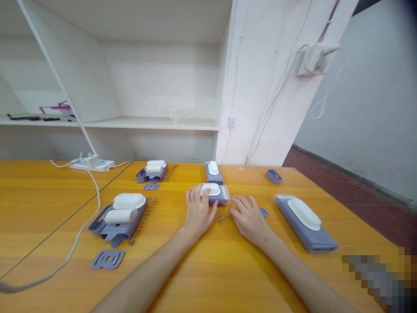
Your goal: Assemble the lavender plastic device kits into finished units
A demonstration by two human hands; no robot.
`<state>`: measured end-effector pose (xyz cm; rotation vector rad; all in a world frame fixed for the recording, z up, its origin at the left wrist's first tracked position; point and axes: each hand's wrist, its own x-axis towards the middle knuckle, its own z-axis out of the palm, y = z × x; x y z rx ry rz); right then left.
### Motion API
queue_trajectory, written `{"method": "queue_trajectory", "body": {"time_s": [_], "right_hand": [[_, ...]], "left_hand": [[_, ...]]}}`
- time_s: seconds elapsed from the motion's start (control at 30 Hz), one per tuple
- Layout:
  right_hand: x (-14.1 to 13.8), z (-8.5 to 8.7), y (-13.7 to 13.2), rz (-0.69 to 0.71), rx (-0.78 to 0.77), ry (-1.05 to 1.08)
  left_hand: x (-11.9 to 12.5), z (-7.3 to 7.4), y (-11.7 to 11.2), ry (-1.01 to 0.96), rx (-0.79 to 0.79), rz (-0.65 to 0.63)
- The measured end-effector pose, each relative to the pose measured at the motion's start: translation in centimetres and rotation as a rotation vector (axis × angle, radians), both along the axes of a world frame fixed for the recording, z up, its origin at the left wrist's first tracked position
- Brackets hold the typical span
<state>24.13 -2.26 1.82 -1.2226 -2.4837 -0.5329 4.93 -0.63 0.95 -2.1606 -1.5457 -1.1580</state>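
My left hand (199, 213) is closed over the near left side of a white oval brush (211, 188), with small bristles along its top. That brush lies on a purple-grey housing (223, 195) with clear plastic at its right end. My right hand (249, 217) rests low over the table with bent, parted fingers, just right of the housing. Its fingertips are beside a thin coil spring (223, 217); whether they touch it, I cannot tell. A slotted purple-grey plate (263, 212) lies partly hidden behind the right hand.
Another housing with a white oval part (213, 168) lies behind. To the right are a larger housing (306, 221) and a small purple-grey frame (274, 176). Two part groups (124, 213) with springs lie left. A white cable (93, 217) crosses the table from a power strip (93, 163).
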Motion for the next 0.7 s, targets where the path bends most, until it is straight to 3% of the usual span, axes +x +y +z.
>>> {"method": "queue_trajectory", "body": {"time_s": [0.1, 0.2, 0.27, 0.4, 0.47, 0.7], "right_hand": [[-0.1, 0.4, -0.2, 0.106, 0.105, -0.016], [-0.3, 0.5, -0.7, 0.042, 0.17, -0.009], [-0.4, 0.5, -1.0, -0.123, 0.177, -0.019], [-0.1, 0.5, -1.3, -0.602, 0.106, -0.016], [0.1, 0.2, -1.1, -0.717, 0.034, -0.025], [-1.8, -0.5, -2.4, -0.612, -0.11, -0.004]], "left_hand": [[-0.1, 0.0, 0.0, 0.006, 0.01, -0.001], [-0.1, -0.1, 0.0, 0.016, 0.017, -0.001], [-0.1, -0.1, 0.1, 0.03, 0.008, -0.002], [-0.2, -0.2, 0.2, 0.044, -0.041, 0.02], [-0.2, -0.3, 0.3, 0.04, -0.062, 0.033], [-0.2, -0.5, 0.4, 0.064, -0.101, 0.014]]}}
